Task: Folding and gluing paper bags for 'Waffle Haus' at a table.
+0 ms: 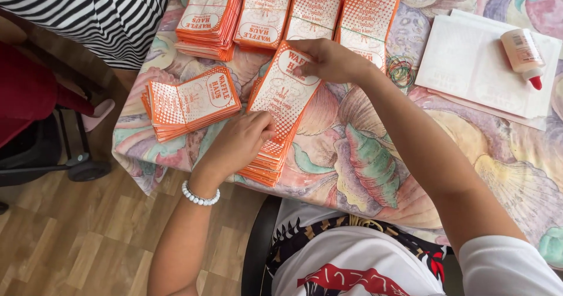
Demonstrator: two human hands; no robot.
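Pinching the far end of the top sleeve, the right hand has thumb and fingers closed on the orange-and-white paper, lifting that end a little off the stack beneath. The left hand rests on the near end of the same stack — fingers curled and pressed together on the top sheet, a white bead bracelet at the wrist. That stack sits near the left end of the table, running up to its near edge, on a cloth printed with big pastel shells.

Just to its left lies a second, shorter pile of sleeves, close to the table's left edge. Along the far edge, four more piles stand side by side, the leftmost the thickest. A loose tangle of rubber bands lies just beyond the right forearm. Toward the far right corner — white paper sheets, with a glue bottle lying on its side on top, red tip pointing toward the near edge.

At the far left corner another person in a black-and-white striped top stands beside the table.
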